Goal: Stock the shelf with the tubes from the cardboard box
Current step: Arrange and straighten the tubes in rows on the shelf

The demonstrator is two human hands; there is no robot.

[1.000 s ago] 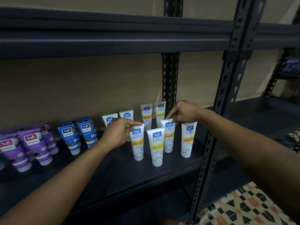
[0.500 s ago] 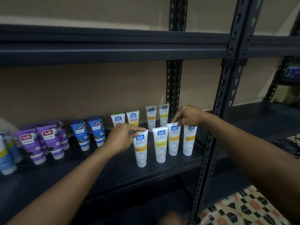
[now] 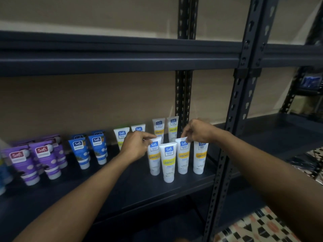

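Tubes [image 3: 168, 161] crowd shelf's [image 3: 139, 189] right end; left hand [image 3: 138, 145], right hand [image 3: 197, 131] pinch 2.

"Safi" on purple tubes [image 3: 45, 159], blue tubes [image 3: 79, 152], "Safi Perfect White, Vitamin C" (yellow band) on white tubes [image 3: 168, 163]

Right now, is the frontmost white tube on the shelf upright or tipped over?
Upright. The front tube stands on its cap on the shelf, crimped end up, with its label readable.
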